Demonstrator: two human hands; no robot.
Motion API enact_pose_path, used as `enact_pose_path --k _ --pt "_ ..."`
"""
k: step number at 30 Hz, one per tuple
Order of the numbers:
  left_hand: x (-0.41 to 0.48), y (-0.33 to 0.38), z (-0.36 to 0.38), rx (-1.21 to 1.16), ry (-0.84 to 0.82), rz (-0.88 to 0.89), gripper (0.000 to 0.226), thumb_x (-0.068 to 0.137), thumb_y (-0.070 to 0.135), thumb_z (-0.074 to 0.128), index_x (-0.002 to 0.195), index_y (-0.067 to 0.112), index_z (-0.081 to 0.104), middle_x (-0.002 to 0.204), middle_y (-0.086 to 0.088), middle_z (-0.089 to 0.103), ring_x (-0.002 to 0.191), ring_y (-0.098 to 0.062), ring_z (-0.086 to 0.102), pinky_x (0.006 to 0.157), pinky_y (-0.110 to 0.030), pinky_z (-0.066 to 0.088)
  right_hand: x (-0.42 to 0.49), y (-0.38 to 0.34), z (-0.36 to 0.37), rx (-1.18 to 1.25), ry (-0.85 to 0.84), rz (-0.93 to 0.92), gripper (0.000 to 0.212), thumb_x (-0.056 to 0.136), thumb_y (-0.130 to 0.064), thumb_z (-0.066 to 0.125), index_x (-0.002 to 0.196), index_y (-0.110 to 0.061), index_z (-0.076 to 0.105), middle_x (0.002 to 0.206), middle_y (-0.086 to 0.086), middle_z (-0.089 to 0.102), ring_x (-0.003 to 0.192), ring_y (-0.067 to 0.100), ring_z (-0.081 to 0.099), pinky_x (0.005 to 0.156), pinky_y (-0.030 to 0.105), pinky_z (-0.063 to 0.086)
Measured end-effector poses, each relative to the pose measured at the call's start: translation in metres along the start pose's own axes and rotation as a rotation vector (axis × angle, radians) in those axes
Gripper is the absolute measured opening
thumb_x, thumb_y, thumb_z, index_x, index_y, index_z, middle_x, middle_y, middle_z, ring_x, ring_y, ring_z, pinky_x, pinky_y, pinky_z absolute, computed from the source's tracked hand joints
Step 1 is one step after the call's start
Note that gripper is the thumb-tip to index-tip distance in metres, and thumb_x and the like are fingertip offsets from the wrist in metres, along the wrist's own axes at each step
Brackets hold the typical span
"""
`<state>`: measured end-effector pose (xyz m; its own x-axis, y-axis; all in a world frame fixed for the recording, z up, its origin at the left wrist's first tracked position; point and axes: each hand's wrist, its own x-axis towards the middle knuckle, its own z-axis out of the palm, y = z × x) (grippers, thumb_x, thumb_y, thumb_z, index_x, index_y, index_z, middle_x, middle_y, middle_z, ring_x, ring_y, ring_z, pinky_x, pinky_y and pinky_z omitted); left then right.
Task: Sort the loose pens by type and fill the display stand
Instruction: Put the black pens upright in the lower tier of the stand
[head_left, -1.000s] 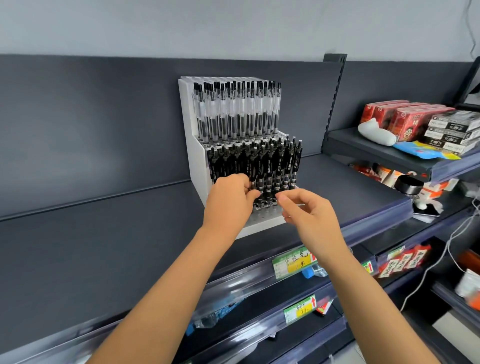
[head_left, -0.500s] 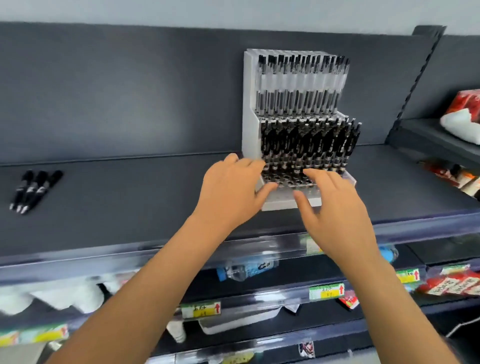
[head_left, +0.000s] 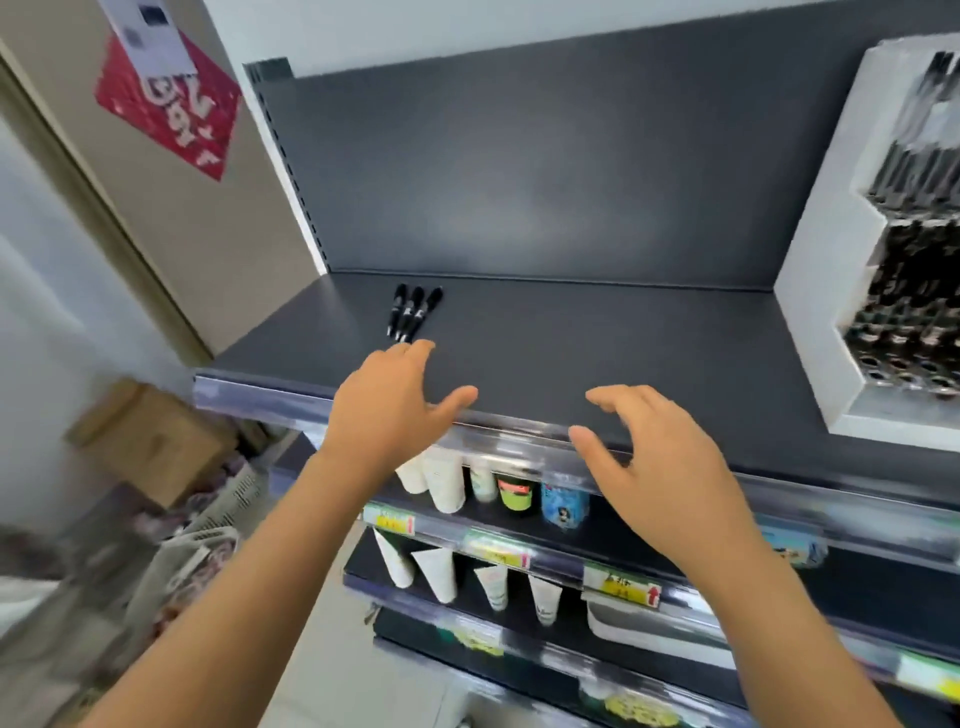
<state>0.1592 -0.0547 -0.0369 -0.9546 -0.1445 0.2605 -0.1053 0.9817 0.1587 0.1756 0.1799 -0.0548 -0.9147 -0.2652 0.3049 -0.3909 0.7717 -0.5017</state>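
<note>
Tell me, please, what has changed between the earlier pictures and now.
The left hand and right hand left the display stand and moved leftward along the shelf, both empty; the left nears the three black pens. Pens and stand stayed put.

Three loose black pens (head_left: 413, 314) lie flat and side by side on the dark shelf (head_left: 571, 338), touching or nearly so. Their tips point at the left hand (head_left: 395, 400), and they lie just beyond its fingertips. The white stepped display stand (head_left: 831, 312) stands upright on the same shelf, well off to the right of the right hand (head_left: 660, 467). Its blurred upper tier holds paler pens, and its lower tier is packed with black ones.
</note>
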Motion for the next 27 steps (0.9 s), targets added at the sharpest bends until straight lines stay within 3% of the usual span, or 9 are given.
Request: enact_pose_path --k 4,8,10,16,18,20,24,27 --pt "0.024 -0.05 0.007 -0.17 -0.015 -0.118 0.068 0.085 0.061 0.056 0.137 0.017 0.046 0.134 -0.001 0.055 0.122 -0.022 0.052 0.091 -0.036 0.044 0.033 -0.034 0.031 0.017 -0.106 -0.021 0.038 0.096 -0.046 0.046 0.13 -0.029 0.049 0.126 -0.015 0.052 0.113 0.007 0.05 0.09 0.025 0.042" --pt "0.071 -0.098 0.018 -0.285 -0.04 -0.154 0.049 0.092 0.032 0.054 0.137 0.012 0.046 0.133 -0.004 0.057 0.113 -0.024 0.055 0.087 -0.03 0.039 0.08 -0.067 0.077 0.086 -0.063 0.028 0.028 0.095 -0.04 0.05 0.119 -0.028 0.058 0.11 -0.016 0.06 0.088 0.005 0.057 0.08 0.026 0.047" --pt "0.097 -0.121 0.025 -0.375 -0.078 -0.178 0.046 0.093 0.028 0.052 0.136 0.012 0.048 0.131 -0.003 0.059 0.115 -0.022 0.055 0.088 -0.027 0.038 0.109 -0.083 0.102 0.132 -0.058 0.085 0.024 0.094 -0.038 0.054 0.115 -0.027 0.06 0.104 -0.017 0.061 0.081 0.006 0.058 0.08 0.029 0.049" --pt "0.19 -0.157 0.05 -0.439 -0.149 -0.081 0.037 0.092 0.032 0.052 0.124 0.014 0.055 0.116 0.0 0.064 0.106 -0.022 0.058 0.081 -0.027 0.042 0.215 -0.118 0.164 0.119 -0.113 0.334 0.038 0.088 -0.045 0.06 0.114 -0.018 0.058 0.106 -0.005 0.062 0.096 0.018 0.059 0.083 0.03 0.046" --pt "0.218 -0.157 0.056 -0.438 -0.174 -0.043 0.032 0.091 0.032 0.052 0.113 0.011 0.06 0.107 -0.003 0.066 0.099 -0.024 0.061 0.08 -0.031 0.049 0.25 -0.124 0.179 0.064 -0.096 0.414 0.043 0.086 -0.051 0.06 0.104 -0.012 0.058 0.099 0.0 0.062 0.087 0.024 0.062 0.075 0.033 0.049" --pt "0.236 -0.153 0.063 -0.454 -0.196 -0.009 0.028 0.09 0.031 0.053 0.102 0.008 0.064 0.099 -0.005 0.067 0.092 -0.025 0.062 0.078 -0.035 0.052 0.279 -0.126 0.191 0.03 -0.063 0.472 0.042 0.081 -0.053 0.063 0.089 -0.012 0.054 0.089 0.002 0.063 0.075 0.024 0.062 0.056 0.031 0.044" --pt "0.252 -0.152 0.077 -0.519 -0.284 0.069 0.033 0.091 0.031 0.05 0.095 0.004 0.066 0.089 -0.008 0.069 0.085 -0.026 0.064 0.075 -0.041 0.053 0.306 -0.118 0.207 0.177 -0.019 0.554 0.017 0.082 -0.029 0.062 0.076 -0.016 0.052 0.071 0.002 0.067 0.05 0.02 0.064 0.046 0.027 0.05" --pt "0.257 -0.151 0.077 -0.6 -0.337 0.063 0.038 0.089 0.031 0.051 0.093 -0.001 0.069 0.086 -0.016 0.071 0.082 -0.03 0.065 0.072 -0.041 0.052 0.308 -0.114 0.206 0.289 -0.017 0.547 0.016 0.084 -0.018 0.06 0.071 -0.014 0.052 0.061 0.001 0.064 0.037 0.015 0.057 0.041 0.025 0.046"
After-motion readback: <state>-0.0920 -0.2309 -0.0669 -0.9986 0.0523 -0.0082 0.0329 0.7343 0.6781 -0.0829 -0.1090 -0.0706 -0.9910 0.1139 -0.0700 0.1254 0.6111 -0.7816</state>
